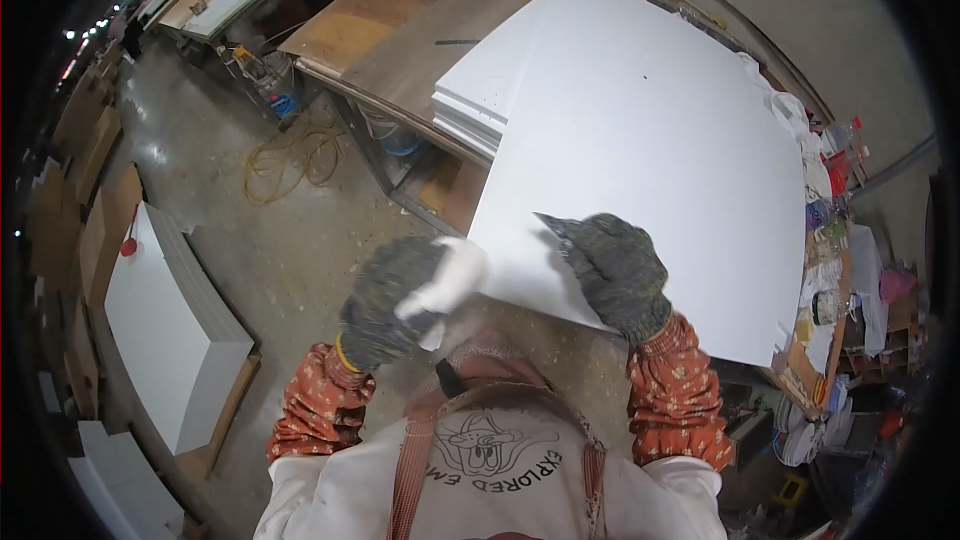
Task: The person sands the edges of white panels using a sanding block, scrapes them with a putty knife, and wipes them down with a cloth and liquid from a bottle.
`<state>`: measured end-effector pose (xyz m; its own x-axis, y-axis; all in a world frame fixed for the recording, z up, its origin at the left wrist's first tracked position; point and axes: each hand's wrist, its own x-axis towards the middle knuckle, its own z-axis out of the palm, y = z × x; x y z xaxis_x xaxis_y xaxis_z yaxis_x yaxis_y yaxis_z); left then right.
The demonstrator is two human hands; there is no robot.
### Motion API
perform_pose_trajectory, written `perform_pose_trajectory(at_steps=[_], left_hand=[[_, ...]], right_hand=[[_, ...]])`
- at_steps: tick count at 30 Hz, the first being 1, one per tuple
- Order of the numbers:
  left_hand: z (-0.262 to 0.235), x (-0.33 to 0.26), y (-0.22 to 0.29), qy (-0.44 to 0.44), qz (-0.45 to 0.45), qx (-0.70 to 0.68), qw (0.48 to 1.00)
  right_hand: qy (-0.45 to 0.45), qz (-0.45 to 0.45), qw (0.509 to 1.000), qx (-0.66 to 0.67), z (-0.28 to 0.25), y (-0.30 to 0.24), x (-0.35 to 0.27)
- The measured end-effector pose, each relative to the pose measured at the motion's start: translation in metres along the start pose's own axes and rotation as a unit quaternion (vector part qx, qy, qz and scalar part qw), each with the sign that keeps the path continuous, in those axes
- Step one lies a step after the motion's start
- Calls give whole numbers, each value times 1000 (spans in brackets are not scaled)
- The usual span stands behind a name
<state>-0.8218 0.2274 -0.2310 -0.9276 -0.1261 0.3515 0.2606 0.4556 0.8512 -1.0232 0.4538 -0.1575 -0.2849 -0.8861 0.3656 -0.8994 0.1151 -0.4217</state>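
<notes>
Both hands wear grey gloves. Left hand (392, 302) is closed around a white cloth (447, 285) at the near edge of a big white board (650, 160). Right hand (612, 275) lies flat on that board, fingers bent over the near corner. Beyond it, the board rests on a stack of white boards (478, 90) on a wooden table (400, 30). More white boards (165, 330) sit on the floor to the left.

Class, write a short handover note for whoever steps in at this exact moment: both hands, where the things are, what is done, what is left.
Left hand: gloved, gripping a white cloth at the near corner of the large white panel.
Right hand: gloved, flat on the panel's near edge, steadying it.
Panel lies on a stack of white boards on the workbench.
Done: cannot tell how far wiping has got.
Left: probably the rest of the panel.
</notes>
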Motion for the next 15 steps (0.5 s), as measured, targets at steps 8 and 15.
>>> perform_pose_trajectory(at_steps=[8, 15], left_hand=[[-1, 82, -40, -133, 180, 157, 962], [-3, 211, -45, -142, 283, 328, 890]], right_hand=[[214, 68, 957, -182, 2, 11, -44], [265, 248, 910, -199, 20, -2, -47]])
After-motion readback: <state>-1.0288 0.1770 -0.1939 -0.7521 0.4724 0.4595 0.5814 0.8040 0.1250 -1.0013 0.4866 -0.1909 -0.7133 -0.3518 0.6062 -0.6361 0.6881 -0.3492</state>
